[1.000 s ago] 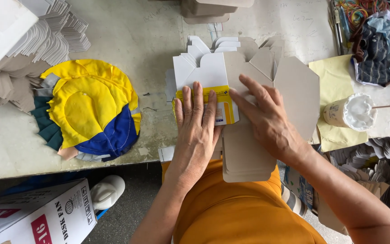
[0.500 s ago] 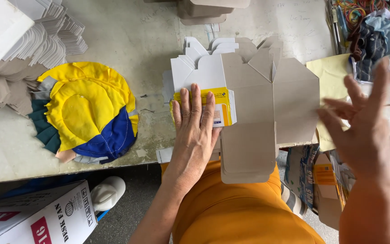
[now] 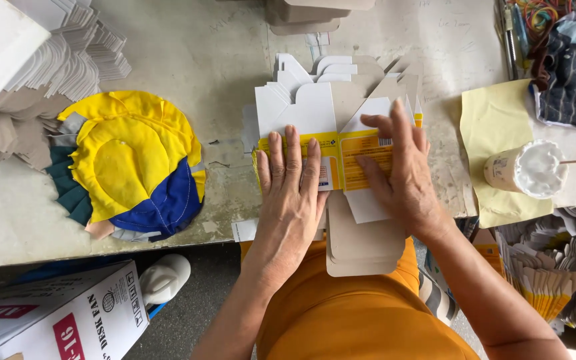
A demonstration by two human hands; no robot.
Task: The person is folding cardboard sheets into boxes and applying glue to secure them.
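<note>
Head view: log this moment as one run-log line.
left hand: flat on yellow-and-white carton blank | right hand: pressing its folded panel | blank stack: beneath, overhanging table edge | cap: left, untouched

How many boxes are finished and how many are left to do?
No finished count shows. Both hands, left hand and right hand, press a yellow-and-white flat carton atop its stack. More flat cartons wait: the white pile top-left and yellow ones at right.

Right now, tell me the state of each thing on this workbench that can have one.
Left hand: flat, pressing the yellow-and-white carton blank.
Right hand: flat on the same blank.
Carton blank: unfolded, lying flat on a stack.
Fabric pieces: piled, fanned.
Plastic cup: lidded, on its side.
</note>
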